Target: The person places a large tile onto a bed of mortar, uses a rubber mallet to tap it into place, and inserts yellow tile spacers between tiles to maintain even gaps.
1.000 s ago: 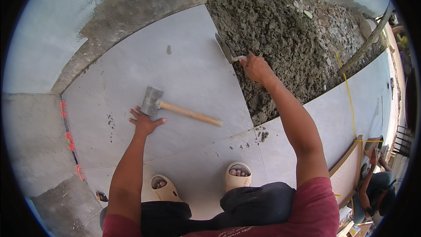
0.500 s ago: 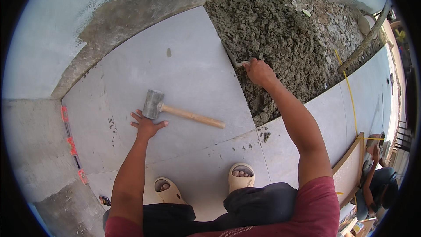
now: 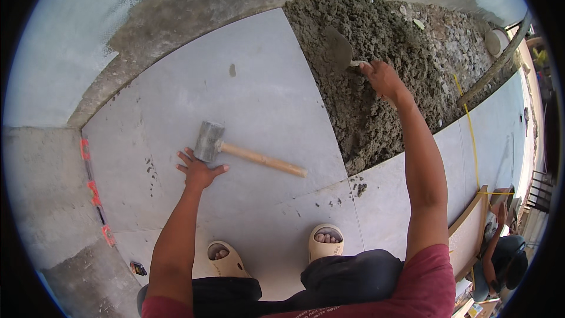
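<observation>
- Fingers of R hand (image 3: 385, 79) wrapped round trowel (image 3: 339, 49) handle, prob. for control; blade over mortar (image 3: 376, 29).
- L hand (image 3: 199, 174) splayed, empty, on tile (image 3: 265, 91), prob. for support.
- Mallet (image 3: 235, 151) by it, w/in reach.

Charcoal grey on the mallet head (image 3: 209, 141), tan along its wooden handle (image 3: 265, 161). Grey on the trowel (image 3: 338, 49), brownish grey across the mortar (image 3: 388, 35). Pale grey with dark specks on the floor tile (image 3: 265, 94). Cream on the sandals (image 3: 324, 251), maroon on the T-shirt (image 3: 426, 277).
</observation>
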`<state>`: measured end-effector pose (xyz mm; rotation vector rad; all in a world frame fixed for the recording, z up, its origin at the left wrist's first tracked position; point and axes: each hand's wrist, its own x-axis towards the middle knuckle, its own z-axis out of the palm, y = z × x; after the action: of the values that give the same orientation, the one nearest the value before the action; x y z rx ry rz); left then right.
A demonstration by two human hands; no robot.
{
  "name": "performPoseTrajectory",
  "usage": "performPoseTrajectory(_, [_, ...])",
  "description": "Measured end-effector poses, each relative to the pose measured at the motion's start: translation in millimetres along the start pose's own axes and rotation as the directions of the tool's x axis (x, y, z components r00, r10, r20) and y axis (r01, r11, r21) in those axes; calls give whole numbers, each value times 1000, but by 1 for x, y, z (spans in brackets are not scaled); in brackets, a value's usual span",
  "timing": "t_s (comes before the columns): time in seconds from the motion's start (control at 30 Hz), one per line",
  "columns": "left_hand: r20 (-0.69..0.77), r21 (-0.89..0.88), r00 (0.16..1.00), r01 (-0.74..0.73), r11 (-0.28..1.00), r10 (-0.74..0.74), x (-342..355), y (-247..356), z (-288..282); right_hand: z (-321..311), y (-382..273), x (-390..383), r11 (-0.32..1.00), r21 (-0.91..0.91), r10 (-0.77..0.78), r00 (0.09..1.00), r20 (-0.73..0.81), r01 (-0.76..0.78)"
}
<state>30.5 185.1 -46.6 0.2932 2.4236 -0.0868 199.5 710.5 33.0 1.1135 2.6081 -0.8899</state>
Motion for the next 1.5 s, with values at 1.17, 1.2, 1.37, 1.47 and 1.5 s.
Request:
performPoseTrajectory(1.17, [-44, -382, 992, 94, 919, -120, -13, 8, 0, 58, -119, 175, 987, -160, 40, 997, 73, -28])
performPoseTrajectory(1.2, [-22, -296, 994, 99, 950, -110, -17, -2, 5, 57, -137, 159, 984, -150, 105, 992, 73, -93])
performPoseTrajectory(1.37, [6, -124, 997, 71, 990, -71, 15, -2, 19, 18, -59, 177, 968, -179, 167, 983, -75, -178])
performPoseTrajectory(1.47, [18, -98, 995, 99, 990, -98, 13, -5, 13, -27, -47, 138, 952, -15, 301, 945, -131, -306])
performPoseTrajectory(1.5, [30, -85, 996, 88, 992, -85, 10, -5, 11, -37, -37, 116, 942, 40, 334, 929, -162, -332])
